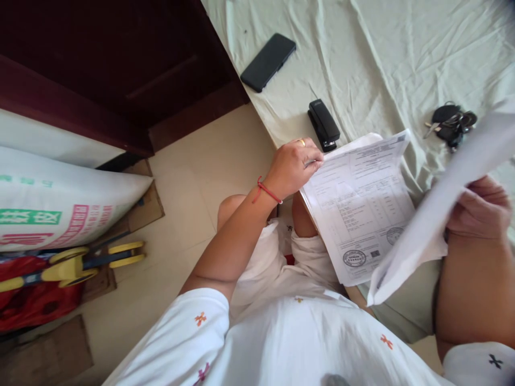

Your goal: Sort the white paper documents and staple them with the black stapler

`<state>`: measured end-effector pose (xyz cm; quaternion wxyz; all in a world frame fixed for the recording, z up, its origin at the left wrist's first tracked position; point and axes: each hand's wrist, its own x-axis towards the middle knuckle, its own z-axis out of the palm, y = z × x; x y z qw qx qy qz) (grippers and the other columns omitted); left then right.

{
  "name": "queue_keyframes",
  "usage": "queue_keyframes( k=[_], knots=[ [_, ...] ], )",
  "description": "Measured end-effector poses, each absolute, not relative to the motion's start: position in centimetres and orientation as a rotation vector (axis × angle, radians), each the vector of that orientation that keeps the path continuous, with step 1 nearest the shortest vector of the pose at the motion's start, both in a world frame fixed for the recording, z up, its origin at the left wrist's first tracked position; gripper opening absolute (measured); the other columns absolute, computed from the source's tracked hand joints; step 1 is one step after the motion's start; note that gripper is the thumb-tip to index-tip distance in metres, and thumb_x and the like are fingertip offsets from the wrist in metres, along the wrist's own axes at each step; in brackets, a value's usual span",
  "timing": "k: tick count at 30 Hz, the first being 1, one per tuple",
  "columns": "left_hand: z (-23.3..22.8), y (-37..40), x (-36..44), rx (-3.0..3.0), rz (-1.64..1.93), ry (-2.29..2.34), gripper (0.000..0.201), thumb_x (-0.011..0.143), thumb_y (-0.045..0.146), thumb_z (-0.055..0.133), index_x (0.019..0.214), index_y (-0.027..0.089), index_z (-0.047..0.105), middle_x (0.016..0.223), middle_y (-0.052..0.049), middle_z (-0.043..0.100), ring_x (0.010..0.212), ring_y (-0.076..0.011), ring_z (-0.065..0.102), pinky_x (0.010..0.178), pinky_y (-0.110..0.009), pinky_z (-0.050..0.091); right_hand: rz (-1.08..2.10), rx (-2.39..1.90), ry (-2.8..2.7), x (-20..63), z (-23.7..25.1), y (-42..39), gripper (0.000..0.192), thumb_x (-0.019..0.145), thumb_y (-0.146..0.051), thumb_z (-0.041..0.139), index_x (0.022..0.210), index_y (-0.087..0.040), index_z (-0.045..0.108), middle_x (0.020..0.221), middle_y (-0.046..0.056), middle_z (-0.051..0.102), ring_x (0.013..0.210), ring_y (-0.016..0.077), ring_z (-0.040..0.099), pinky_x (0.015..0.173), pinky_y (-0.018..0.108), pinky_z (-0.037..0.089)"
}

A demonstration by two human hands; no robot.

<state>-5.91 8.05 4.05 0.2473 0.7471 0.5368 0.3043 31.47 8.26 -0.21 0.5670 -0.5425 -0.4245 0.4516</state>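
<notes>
Beside the stapler (324,124), our left hand (292,167) is pinching the printed sheets (358,206). Our right hand (478,209) is gripping a lifted page (446,198), right of the stapler.

printed stamped paper stack (358,206) lying over lap and bed edge, blank white sheet (442,209) lifted, tilted above it

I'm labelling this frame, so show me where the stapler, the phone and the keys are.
stapler (324,124), head view, middle of its black top.
phone (267,61), head view, centre of its dark back.
keys (450,124), head view, on the dark fob of the bunch.
</notes>
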Motion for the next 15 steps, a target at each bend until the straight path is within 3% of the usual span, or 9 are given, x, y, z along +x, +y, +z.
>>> queue_keyframes(
  k=[4,9,12,15],
  knots=[
    [4.7,7.8,-5.9,1.865,0.920,1.405,0.022,0.093,0.039,0.071,0.080,0.021,0.070,0.085,-0.003,0.070,0.085,-0.0179,0.065,0.082,-0.035,0.055,1.024,-1.315,-0.987,30.2,0.2,7.9,0.038,0.040,-0.028,0.098,0.074,-0.027,0.081,0.086,0.001,0.080,0.073,0.0195,0.069,0.086,0.044,0.062],
    [5.4,7.6,-5.9,1.692,0.975,1.196,0.039,0.094,0.060,0.067,0.085,0.022,0.064,0.089,-0.001,0.070,0.094,-0.0185,0.067,0.082,-0.034,0.055,1.002,-1.271,-1.109,30.4,-0.4,8.0,0.033,0.049,-0.030,0.098,0.076,-0.030,0.081,0.094,0.001,0.081,0.085,0.0218,0.072,0.098,0.048,0.059],
    [5.9,7.4,-5.5,1.690,0.940,1.116,0.042,0.093,0.064,0.066,0.088,0.023,0.064,0.094,-0.001,0.070,0.101,-0.0210,0.069,0.085,-0.036,0.057,1.011,-1.266,-1.129,30.6,-0.6,8.2,0.036,0.048,-0.034,0.100,0.078,-0.030,0.079,0.090,0.000,0.079,0.080,0.0204,0.070,0.096,0.046,0.060],
    [6.2,7.0,-4.8,1.699,0.905,1.085,0.041,0.095,0.065,0.062,0.093,0.024,0.065,0.097,-0.002,0.071,0.105,-0.0219,0.069,0.086,-0.037,0.058,1.080,-1.266,-1.098,30.6,-0.2,8.3,0.050,0.040,-0.036,0.103,0.082,-0.030,0.077,0.080,-0.002,0.076,0.069,0.0153,0.066,0.080,0.034,0.062]
  ],
)
